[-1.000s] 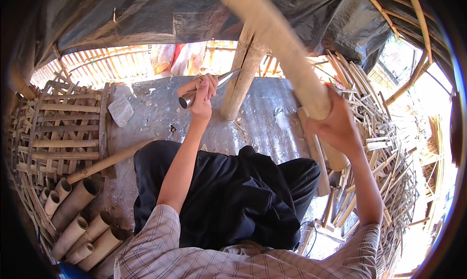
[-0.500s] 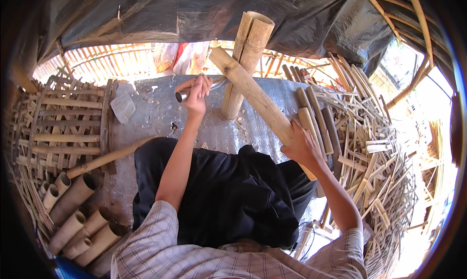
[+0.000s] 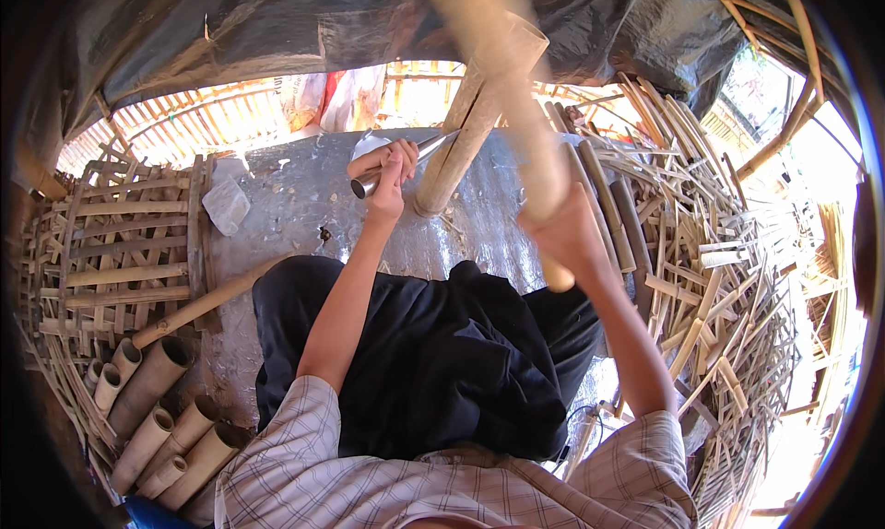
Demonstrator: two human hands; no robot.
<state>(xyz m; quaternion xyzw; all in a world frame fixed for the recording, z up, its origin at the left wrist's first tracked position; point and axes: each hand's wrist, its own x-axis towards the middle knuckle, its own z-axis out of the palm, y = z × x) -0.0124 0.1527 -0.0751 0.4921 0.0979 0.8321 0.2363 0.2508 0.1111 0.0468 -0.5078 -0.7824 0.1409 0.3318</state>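
Observation:
My left hand [image 3: 385,170] is closed round the tubular metal handle of a knife [image 3: 362,188]. Its blade reaches right to the split bamboo tube [image 3: 444,171], which stands on the metal sheet leaning away to the right, a long crack running down from its open top. My right hand [image 3: 564,232] grips the lower part of a thick bamboo stick [image 3: 542,160]. Raised and smeared by motion, the stick passes in front of the tube's upper part, its far end near the upper edge of the view. How deep the blade sits in the tube is hard to see.
A worn metal sheet [image 3: 286,193] lies under the work. Cut bamboo tubes [image 3: 147,446] stand at the lower left, below a woven bamboo lattice [image 3: 129,243]. On the right are loose bamboo poles [image 3: 604,206] and a heap of split strips [image 3: 728,335]. A dark tarp [image 3: 258,41] hangs behind.
The bamboo stick has swung up, its far end rising above the tube. My left hand still holds the knife against the tube, which leans slightly more to the right.

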